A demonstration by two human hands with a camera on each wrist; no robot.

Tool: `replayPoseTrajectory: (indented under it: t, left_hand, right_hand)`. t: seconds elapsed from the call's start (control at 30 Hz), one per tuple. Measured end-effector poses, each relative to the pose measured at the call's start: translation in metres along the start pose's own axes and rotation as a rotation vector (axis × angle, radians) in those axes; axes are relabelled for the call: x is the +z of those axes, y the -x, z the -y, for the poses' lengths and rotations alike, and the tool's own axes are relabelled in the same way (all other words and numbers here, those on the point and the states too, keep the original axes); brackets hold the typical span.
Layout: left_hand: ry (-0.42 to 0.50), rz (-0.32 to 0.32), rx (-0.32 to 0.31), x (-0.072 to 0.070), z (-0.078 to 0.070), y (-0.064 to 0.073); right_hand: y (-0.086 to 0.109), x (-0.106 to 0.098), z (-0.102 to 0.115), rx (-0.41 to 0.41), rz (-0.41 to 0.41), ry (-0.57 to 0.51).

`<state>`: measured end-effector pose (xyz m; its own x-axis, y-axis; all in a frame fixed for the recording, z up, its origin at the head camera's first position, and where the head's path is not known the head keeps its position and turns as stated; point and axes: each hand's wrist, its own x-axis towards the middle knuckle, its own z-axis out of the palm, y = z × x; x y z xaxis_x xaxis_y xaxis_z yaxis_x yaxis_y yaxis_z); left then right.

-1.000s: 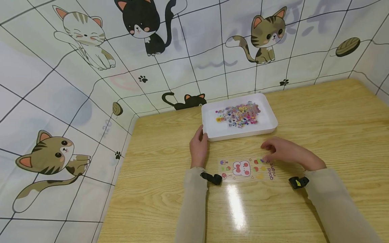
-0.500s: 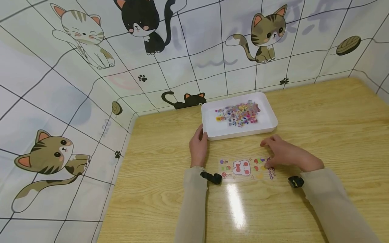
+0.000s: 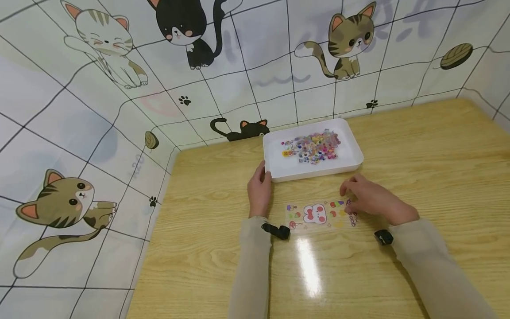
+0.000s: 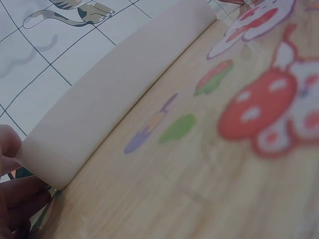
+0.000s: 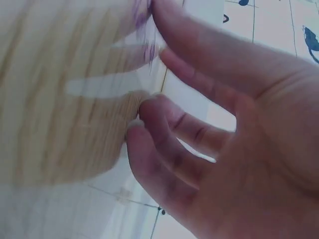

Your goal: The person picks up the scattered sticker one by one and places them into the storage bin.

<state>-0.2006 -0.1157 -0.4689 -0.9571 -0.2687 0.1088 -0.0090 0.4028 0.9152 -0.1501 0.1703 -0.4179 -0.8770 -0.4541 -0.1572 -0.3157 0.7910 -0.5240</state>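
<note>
A clear sheet [image 3: 314,214] printed with a bunny, fruit and purple lettering lies on the table in front of a white tray [image 3: 274,163]. My left hand [image 3: 260,190] holds the tray's near left corner, thumb on the front and fingers around the side. The left wrist view shows its fingers [image 4: 22,201] at the corner of the tray's wall [image 4: 109,84]. At the sheet's right end, my right hand [image 3: 372,201] touches the lettering with its thumb [image 5: 204,42]. Its other fingers are loosely bent, with fingertips down at the tabletop.
Inside the tray is a heap of small colourful sticker-like pieces [image 3: 314,146]. The tray stands near the back wall [image 3: 275,57], which has cartoon cats and a second side at the left. The wooden table [image 3: 199,248] extends to both sides and carries a bright reflection.
My right hand has shifted in over the sheet's lettering. The sheet's right end has slid slightly toward the tray. My left hand stays at the tray corner, and the view has tilted a little.
</note>
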Motion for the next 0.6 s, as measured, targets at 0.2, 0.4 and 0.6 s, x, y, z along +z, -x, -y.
replayPoseTrajectory:
  t: [0.2, 0.4, 0.6]
  left_hand:
    - [0.012, 0.009, -0.006, 0.001, 0.002, 0.001]
    - [0.009, 0.003, -0.002, 0.000, 0.002, 0.002]
    - [0.027, 0.006, -0.006, -0.001, 0.000, 0.002]
  right_hand:
    - [0.003, 0.001, 0.015, 0.011, -0.058, 0.107]
    - [0.004, 0.003, 0.019, 0.034, -0.069, 0.150]
    - [0.004, 0.001, 0.019, 0.050, -0.069, 0.170]
